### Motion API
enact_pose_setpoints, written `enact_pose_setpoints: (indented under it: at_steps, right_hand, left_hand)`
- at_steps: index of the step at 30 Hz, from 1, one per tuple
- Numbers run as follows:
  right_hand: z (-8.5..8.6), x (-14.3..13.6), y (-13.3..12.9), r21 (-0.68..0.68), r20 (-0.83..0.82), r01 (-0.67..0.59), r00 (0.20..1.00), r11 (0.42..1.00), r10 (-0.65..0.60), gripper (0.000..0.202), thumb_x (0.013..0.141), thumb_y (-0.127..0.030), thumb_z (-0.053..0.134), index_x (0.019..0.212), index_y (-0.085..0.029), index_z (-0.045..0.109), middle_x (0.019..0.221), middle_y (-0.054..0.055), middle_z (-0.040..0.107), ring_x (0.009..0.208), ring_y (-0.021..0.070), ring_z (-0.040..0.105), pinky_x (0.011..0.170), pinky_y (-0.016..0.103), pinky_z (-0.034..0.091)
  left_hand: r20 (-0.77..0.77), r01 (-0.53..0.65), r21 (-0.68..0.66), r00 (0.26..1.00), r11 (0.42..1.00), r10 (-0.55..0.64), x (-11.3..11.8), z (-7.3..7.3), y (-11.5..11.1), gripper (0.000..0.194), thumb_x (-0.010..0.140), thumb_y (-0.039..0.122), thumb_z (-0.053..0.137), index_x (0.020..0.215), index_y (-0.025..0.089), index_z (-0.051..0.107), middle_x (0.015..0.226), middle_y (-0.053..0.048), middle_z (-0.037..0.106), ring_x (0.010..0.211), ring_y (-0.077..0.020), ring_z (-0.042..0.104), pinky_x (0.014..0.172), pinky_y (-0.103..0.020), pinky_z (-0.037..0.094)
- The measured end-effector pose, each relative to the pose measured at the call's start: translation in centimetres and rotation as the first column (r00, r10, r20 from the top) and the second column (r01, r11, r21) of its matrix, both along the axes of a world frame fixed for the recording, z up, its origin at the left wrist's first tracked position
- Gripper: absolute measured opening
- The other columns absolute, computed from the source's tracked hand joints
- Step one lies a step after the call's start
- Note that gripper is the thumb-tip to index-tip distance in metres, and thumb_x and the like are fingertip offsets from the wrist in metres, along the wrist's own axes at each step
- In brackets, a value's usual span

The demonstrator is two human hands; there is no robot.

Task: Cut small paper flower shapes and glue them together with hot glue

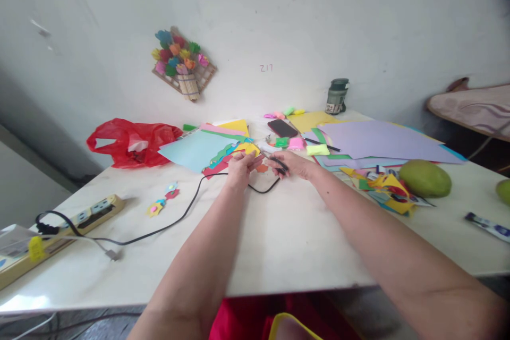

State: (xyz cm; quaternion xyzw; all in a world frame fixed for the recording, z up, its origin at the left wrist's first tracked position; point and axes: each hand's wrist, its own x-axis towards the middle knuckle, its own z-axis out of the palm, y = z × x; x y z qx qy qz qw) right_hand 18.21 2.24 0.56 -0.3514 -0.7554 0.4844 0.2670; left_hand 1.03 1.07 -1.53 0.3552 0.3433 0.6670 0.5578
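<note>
My left hand (241,166) is closed on a small piece of yellow paper (249,149) near the middle of the table. Just right of it, my right hand (290,163) grips black-handled scissors (281,166), whose blades point left toward the yellow paper. Cut strips of red, green and blue paper (219,158) lie behind and left of my left hand. A scrap of orange paper (262,168) rests between the hands. Small paper flowers (155,208) with coloured centres lie to the left.
A black cable (159,230) runs from the power strip (83,218) to near my hands. Behind are a red bag (131,138), a phone (282,128), clay packs (296,143) and a bottle (337,96). Purple sheets (374,141), paper scraps (392,194) and a green fruit (425,178) lie right.
</note>
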Motion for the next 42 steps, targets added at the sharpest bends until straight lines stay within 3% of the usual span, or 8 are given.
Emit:
enact_pose_setpoints:
  at_steps: [14,30,42]
  right_hand:
    - [0.08,-0.01,0.01,-0.042,-0.004,0.002,1.000,0.999,-0.002,0.018,0.080,-0.030,0.050,0.068,-0.017,0.045,0.060,-0.001,0.055,0.041,0.0057,0.048,0.036,0.018,0.025]
    - [0.72,-0.24,-0.64,-0.089,-0.059,0.014,0.998,0.996,-0.020,0.014,0.074,-0.021,0.049,0.061,-0.018,0.045,0.053,-0.003,0.050,0.040,0.0060,0.044,0.038,0.018,0.033]
    - [0.57,-0.20,-0.57,-0.088,-0.048,0.051,0.997,0.995,-0.056,0.006,0.073,-0.017,0.050,0.067,-0.016,0.050,0.051,-0.003,0.052,0.040,0.0059,0.044,0.036,0.017,0.032]
  left_hand:
    - [-0.008,-0.005,-0.012,1.000,1.000,0.005,0.00,0.11,-0.10,0.029,0.056,0.022,0.079,0.072,0.012,0.057,0.070,-0.005,0.066,0.078,-0.0239,0.070,0.072,-0.030,0.053]
    - [-0.022,0.009,0.008,1.000,1.000,-0.009,-0.22,-0.24,0.20,0.022,0.061,0.020,0.075,0.071,0.012,0.057,0.070,-0.005,0.065,0.076,-0.0211,0.069,0.073,-0.029,0.053]
    - [-0.026,0.004,0.001,1.000,1.000,-0.004,-0.16,-0.11,0.09,0.024,0.060,0.021,0.076,0.071,0.012,0.057,0.070,-0.005,0.066,0.078,-0.0224,0.069,0.078,-0.032,0.052]
